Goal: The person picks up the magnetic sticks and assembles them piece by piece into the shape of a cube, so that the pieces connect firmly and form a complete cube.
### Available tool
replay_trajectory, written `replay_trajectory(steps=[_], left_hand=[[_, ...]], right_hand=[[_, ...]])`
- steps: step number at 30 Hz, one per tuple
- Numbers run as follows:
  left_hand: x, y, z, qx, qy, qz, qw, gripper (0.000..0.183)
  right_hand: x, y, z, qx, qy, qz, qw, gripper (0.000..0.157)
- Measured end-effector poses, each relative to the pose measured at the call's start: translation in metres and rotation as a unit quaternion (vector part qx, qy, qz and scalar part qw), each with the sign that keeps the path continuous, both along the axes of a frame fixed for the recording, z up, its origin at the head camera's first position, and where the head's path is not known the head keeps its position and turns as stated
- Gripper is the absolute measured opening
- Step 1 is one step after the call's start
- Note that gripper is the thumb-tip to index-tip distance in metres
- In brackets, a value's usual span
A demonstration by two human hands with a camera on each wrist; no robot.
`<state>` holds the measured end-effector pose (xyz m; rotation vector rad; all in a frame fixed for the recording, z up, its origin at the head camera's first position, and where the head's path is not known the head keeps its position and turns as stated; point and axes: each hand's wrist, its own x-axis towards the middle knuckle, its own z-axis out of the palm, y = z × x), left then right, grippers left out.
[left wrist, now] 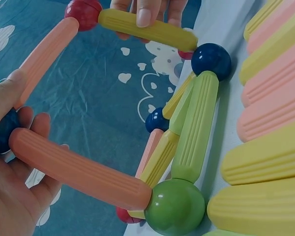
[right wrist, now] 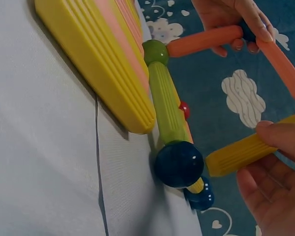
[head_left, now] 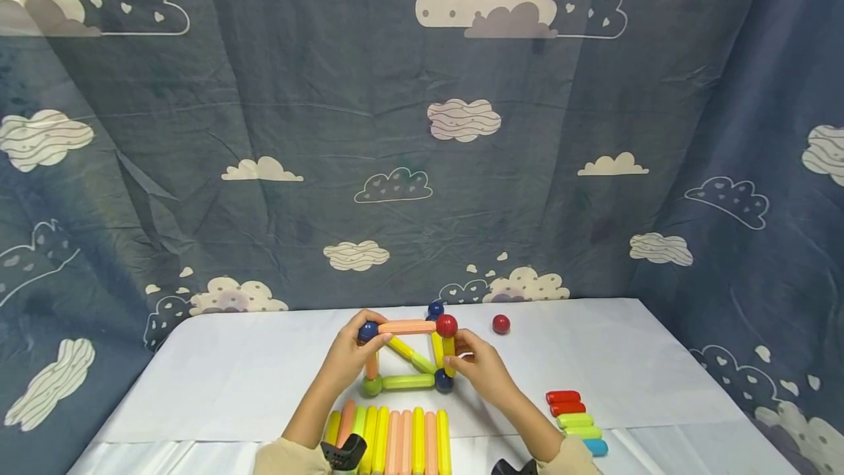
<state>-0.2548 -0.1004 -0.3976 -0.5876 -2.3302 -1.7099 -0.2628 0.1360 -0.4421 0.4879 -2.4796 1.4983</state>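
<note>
A frame of magnetic rods and balls stands upright on the table. My left hand grips the blue ball at its upper left corner, where two orange rods meet. On the other side my right hand pinches a yellow rod between thumb and fingers. That rod's upper end meets a red ball. Its lower end is near the lower blue ball, with a small gap in the right wrist view. A green rod runs from there to the green ball.
Several yellow, pink and green rods lie in a row near the front edge. Red, green and blue rods lie at the right. A loose red ball sits at the back, before a cloud-patterned curtain.
</note>
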Motion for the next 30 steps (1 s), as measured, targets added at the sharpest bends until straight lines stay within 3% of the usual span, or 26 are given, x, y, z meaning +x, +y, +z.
replay_trajectory(steps=[6,9,13,19,24,28,30], left_hand=[[-0.013,-0.002,-0.017,0.014,-0.010,-0.010,0.9998,0.021],[-0.018,-0.004,-0.024,0.012,-0.006,-0.012,0.9998,0.025],[-0.017,-0.006,-0.027,0.012,0.002,-0.011,0.9999,0.035],[-0.004,-0.008,-0.021,0.030,0.038,0.019,0.9986,0.040],[0.011,-0.007,-0.006,0.024,0.041,0.025,0.9985,0.039],[0.013,-0.011,-0.008,0.016,0.036,0.029,0.9988,0.049],[0.011,-0.018,-0.016,0.009,0.044,0.033,0.9984,0.053]], right_hand=[[0.014,-0.007,0.018,-0.037,0.012,0.028,0.999,0.029],[0.019,-0.010,0.024,-0.044,0.032,0.034,0.998,0.044],[0.012,-0.009,0.016,-0.031,0.094,0.033,0.995,0.064],[-0.002,-0.004,0.000,-0.002,0.174,0.029,0.984,0.065],[-0.003,-0.001,0.000,-0.004,0.173,0.037,0.984,0.066],[0.003,0.006,0.003,0.004,0.156,0.036,0.987,0.074],[0.009,0.013,0.005,0.014,0.140,0.026,0.990,0.079]])
